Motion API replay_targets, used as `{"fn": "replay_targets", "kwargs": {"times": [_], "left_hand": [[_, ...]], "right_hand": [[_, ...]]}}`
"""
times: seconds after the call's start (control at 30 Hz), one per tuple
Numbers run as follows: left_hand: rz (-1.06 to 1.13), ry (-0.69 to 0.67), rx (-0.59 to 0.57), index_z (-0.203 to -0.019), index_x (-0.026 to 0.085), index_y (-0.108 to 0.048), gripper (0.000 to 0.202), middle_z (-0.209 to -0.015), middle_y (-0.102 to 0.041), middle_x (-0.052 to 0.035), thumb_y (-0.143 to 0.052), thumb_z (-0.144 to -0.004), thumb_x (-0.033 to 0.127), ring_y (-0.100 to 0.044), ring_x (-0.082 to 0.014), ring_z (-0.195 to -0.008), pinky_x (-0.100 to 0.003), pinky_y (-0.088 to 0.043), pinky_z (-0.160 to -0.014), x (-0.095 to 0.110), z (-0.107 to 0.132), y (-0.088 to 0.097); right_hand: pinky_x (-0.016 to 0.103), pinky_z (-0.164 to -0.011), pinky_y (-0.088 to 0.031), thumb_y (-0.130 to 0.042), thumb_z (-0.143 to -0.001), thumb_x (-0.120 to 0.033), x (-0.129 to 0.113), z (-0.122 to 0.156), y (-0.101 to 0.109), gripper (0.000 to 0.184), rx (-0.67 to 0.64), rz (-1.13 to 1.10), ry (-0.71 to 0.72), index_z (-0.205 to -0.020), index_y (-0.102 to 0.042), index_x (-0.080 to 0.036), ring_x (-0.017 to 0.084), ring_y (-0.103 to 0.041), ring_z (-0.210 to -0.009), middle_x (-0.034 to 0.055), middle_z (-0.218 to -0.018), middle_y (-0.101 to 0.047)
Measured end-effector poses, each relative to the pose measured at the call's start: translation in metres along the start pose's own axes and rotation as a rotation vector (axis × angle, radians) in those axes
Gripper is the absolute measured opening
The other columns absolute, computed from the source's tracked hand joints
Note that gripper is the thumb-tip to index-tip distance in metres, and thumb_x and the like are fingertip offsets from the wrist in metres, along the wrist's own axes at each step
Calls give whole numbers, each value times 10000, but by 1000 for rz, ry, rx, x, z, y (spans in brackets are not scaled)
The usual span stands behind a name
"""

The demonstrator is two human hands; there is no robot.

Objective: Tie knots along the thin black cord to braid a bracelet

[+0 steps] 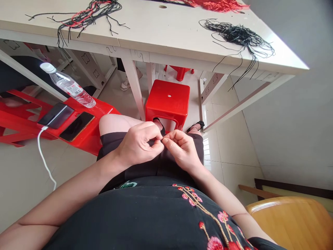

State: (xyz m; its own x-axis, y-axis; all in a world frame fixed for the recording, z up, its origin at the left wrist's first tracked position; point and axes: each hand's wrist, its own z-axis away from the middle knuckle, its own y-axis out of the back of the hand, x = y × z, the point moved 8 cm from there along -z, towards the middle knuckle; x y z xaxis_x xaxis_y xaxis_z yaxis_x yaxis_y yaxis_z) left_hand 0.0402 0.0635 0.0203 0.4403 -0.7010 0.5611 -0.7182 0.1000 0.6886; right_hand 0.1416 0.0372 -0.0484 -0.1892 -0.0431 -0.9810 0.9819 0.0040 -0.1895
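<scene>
My left hand (pixel 140 144) and my right hand (pixel 182 147) meet over my lap, fingertips pinched together at the middle. Both are closed on something small and dark between the fingertips, perhaps a thin cord; it is too small to make out against my black clothing (pixel 156 215). On the white table (pixel 161 31) above lie a tangle of black cords (pixel 239 36), a mixed black and red bundle (pixel 88 14) and a red bundle (pixel 215 4). All are well away from both hands.
A red stool (pixel 168 100) stands under the table in front of my knees. At the left a red stool lying down (pixel 85 135) carries a water bottle (pixel 69 85) and two phones (pixel 66 119), one on a white cable (pixel 44 159). A wooden chair (pixel 291 218) is at lower right.
</scene>
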Motion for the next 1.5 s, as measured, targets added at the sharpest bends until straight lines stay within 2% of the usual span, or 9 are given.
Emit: {"fn": "replay_targets", "kwargs": {"times": [0.1,0.23,0.33,0.5,0.67,0.9,1.13,1.33,1.5], "left_hand": [[85,27,50,-597,206,-557,111,-616,-613,22,-572,-645,107,-550,-110,-567,-248,-461,-543,-1,-1,4],[378,241,-34,-768,211,-622,109,-694,-666,3,-583,-718,123,-611,-130,-619,-259,-507,-559,-15,1,-2],[506,328,-59,-801,182,-632,58,-720,-683,-19,-607,-748,179,-640,-143,-660,-267,-535,-597,-21,2,-4],[509,410,-41,-784,153,-624,72,-717,-679,-16,-631,-750,216,-634,-124,-646,-234,-537,-602,-26,4,-7],[482,390,-27,-763,153,-630,41,-716,-670,-4,-619,-750,191,-628,-112,-657,-214,-532,-627,-22,2,-7],[552,396,25,-946,160,-662,204,-803,-673,-14,-627,-746,176,-639,-114,-738,-226,-538,-720,-27,7,-11],[634,361,-68,-993,141,-627,237,-856,-676,-31,-605,-756,141,-642,-108,-788,-215,-540,-740,-19,7,-18],[431,264,-57,-1008,166,-630,274,-890,-665,-21,-575,-751,91,-631,-99,-784,-190,-532,-699,-13,6,-14],[190,151,23,-989,173,-629,307,-797,-625,10,-560,-708,71,-593,-95,-715,-211,-520,-689,-6,3,-6]], "right_hand": [[195,-420,-247,-658,-736,-352,4,-1,2,227,6,-152,-63,-668,-531,-177,43,-301,-437,-73,-512,-433],[177,-384,-173,-666,-732,-329,8,-4,6,209,12,-319,-127,-686,-533,-174,28,-241,-402,-96,-482,-365],[168,-376,-195,-663,-737,-329,7,-5,9,209,45,-314,-119,-689,-526,-178,32,-279,-403,-92,-485,-384],[177,-391,-284,-653,-747,-323,1,-3,5,179,22,-203,-46,-729,-548,-179,46,-375,-416,-62,-510,-506],[181,-404,-287,-633,-764,-328,0,-3,6,186,13,-142,-19,-718,-544,-171,44,-380,-423,-49,-534,-542],[173,-413,-191,-624,-750,-304,9,-3,4,184,9,-302,-124,-676,-531,-163,30,-255,-433,-94,-494,-367],[173,-400,-163,-620,-756,-297,10,-3,4,185,-15,-350,-128,-674,-520,-165,31,-238,-418,-101,-479,-337],[184,-438,-227,-615,-768,-316,6,-3,2,205,-19,-213,-56,-668,-513,-169,40,-278,-454,-87,-513,-386],[202,-493,-293,-607,-764,-339,-5,-4,6,236,62,24,86,-637,-502,-170,63,-344,-523,-54,-556,-445]]}}
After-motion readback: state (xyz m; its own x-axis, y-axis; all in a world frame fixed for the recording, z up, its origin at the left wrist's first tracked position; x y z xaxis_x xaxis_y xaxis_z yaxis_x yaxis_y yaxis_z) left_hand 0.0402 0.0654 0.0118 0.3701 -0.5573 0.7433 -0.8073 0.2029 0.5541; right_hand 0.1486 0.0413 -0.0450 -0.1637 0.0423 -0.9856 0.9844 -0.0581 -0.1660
